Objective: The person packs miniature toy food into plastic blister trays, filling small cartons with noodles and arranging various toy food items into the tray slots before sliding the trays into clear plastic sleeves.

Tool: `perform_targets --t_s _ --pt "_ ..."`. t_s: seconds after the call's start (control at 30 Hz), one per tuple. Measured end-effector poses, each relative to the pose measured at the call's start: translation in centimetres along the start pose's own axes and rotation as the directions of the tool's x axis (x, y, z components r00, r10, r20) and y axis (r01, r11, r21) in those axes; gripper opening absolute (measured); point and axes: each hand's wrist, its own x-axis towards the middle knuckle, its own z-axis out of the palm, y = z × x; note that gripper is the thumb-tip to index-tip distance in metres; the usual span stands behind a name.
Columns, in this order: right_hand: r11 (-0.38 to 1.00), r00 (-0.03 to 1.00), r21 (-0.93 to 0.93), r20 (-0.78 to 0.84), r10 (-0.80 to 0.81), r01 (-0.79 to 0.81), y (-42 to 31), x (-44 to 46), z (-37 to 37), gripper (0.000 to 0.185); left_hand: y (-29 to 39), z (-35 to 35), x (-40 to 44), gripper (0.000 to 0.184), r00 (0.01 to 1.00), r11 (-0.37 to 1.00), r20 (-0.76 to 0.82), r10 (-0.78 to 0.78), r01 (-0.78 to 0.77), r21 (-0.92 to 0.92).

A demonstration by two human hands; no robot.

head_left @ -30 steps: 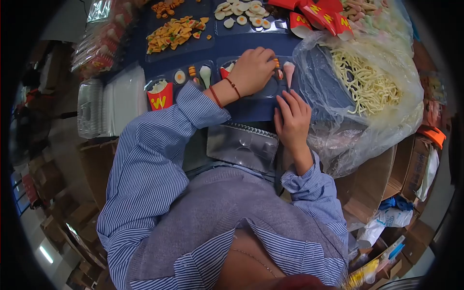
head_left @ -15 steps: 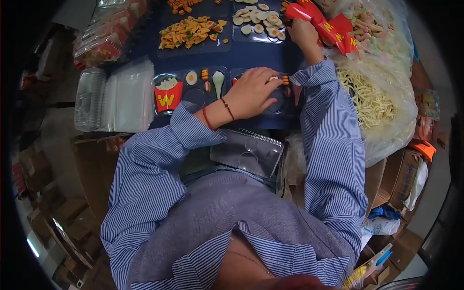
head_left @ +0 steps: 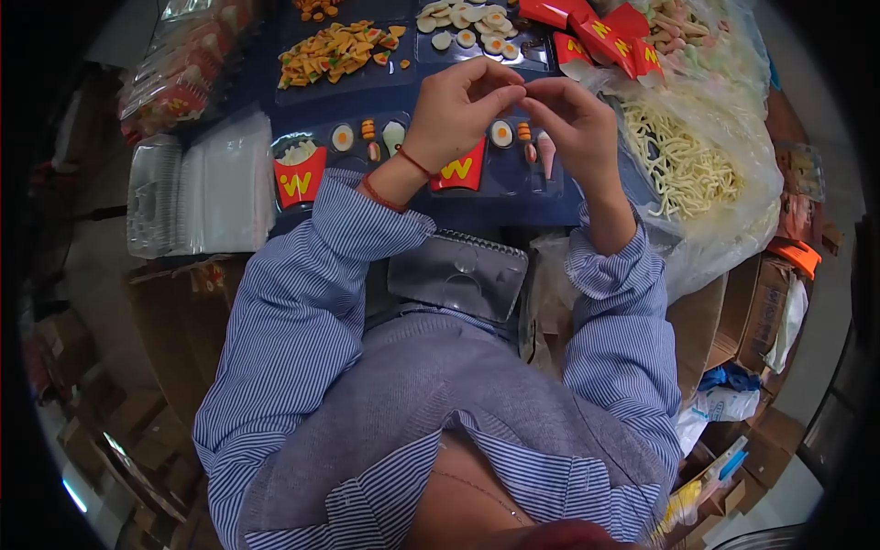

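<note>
My left hand (head_left: 460, 112) and my right hand (head_left: 579, 126) meet at the fingertips above the right-hand clear tray (head_left: 518, 183). Fingers of both are pinched around something too small to make out. Below them, that tray holds a red fries box (head_left: 461, 171), an egg piece (head_left: 501, 134), a small burger (head_left: 523, 131) and a pink cone-shaped piece (head_left: 547, 154). Left of it, another tray (head_left: 344, 188) bears a red box filled with fries (head_left: 300, 174), an egg (head_left: 343, 138) and a pale green piece (head_left: 393, 136), partly beside my wrist.
Orange triangular pieces (head_left: 337, 53) and egg pieces (head_left: 466, 38) lie in trays at the back. Red boxes (head_left: 610, 41) are piled back right, beside a plastic bag of noodle-like strands (head_left: 683, 165). Stacked clear packaging (head_left: 220, 188) stands left. A clear tray (head_left: 456, 275) rests near my lap.
My right hand went to the red boxes, then came back to meet my left hand. My left hand has lifted off the right tray, exposing its red box and egg.
</note>
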Motion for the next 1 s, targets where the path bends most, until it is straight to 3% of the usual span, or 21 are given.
perform_targets --t_s 0.07,0.1,0.17,0.2,0.27,0.3,0.37,0.47,0.57,0.8,0.87,0.9,0.97,1.0 --pt "0.936 0.971 0.265 0.013 0.237 -0.232 -0.9 -1.3 0.0 0.016 0.0 0.0 -0.5 0.016 0.998 0.997 0.045 -0.047 0.049 -0.058" --pt "0.934 0.971 0.271 0.009 0.240 -0.233 -0.5 -1.9 0.1 0.016 -0.1 0.1 -0.9 0.014 0.992 0.988 0.082 -0.093 0.102 -0.118" --pt "0.682 0.940 0.664 0.093 0.330 -0.305 0.7 -3.4 0.5 0.015 -0.2 0.4 -1.7 0.015 0.990 0.986 0.104 -0.096 0.109 -0.125" --pt "0.678 0.938 0.669 0.087 0.335 -0.304 0.6 -4.0 0.7 0.015 -0.2 0.6 -2.0 0.017 0.988 0.984 0.123 -0.096 0.113 -0.137" --pt "0.371 0.906 0.908 0.022 0.422 -0.195 0.2 -5.4 1.2 0.016 -0.2 1.0 -2.6 0.017 0.983 0.982 0.123 -0.133 0.147 -0.114" --pt "0.368 0.903 0.910 0.014 0.429 -0.189 0.2 -5.9 1.2 0.016 -0.2 1.2 -2.8 0.018 0.980 0.980 0.111 -0.163 0.173 -0.095" --pt "0.721 0.927 0.684 -0.191 0.324 -0.111 0.4 -6.9 1.1 0.017 -0.5 1.7 -3.2 0.018 0.975 0.979 0.153 -0.160 0.176 -0.102" --pt "0.833 0.943 0.525 -0.151 0.295 -0.176 -0.6 -7.6 0.5 0.016 -0.5 2.2 -3.7 0.018 0.966 0.979 0.206 -0.157 0.179 -0.095" --pt "0.812 0.945 0.532 -0.063 0.321 -0.240 -0.1 -8.0 -0.4 0.016 -0.4 2.4 -3.9 0.016 0.966 0.981 0.208 -0.151 0.172 -0.089" --pt "0.859 0.942 0.445 -0.090 0.323 -0.252 0.9 -9.9 0.3 0.016 -1.3 3.1 -4.9 0.018 0.966 0.982 0.197 -0.164 0.180 -0.061" --pt "0.980 0.960 0.167 -0.236 0.150 -0.112 0.7 -10.3 0.7 0.020 -1.8 3.2 -4.8 0.019 0.946 0.958 0.202 -0.252 0.274 -0.088" --pt "0.979 0.959 0.169 -0.238 0.154 -0.115 0.4 -10.6 0.7 0.020 -1.9 3.2 -4.7 0.020 0.921 0.925 0.204 -0.333 0.361 -0.119" --pt "0.962 0.944 -0.267 -0.301 -0.135 0.053 -0.2 -11.1 0.6 0.023 -2.2 3.6 -4.6 0.021 0.891 0.894 0.219 -0.399 0.431 -0.122" --pt "0.963 0.945 -0.266 -0.302 -0.129 0.047 0.0 -11.3 0.6 0.023 -2.4 3.8 -4.7 0.021 0.856 0.859 0.234 -0.461 0.497 -0.125"
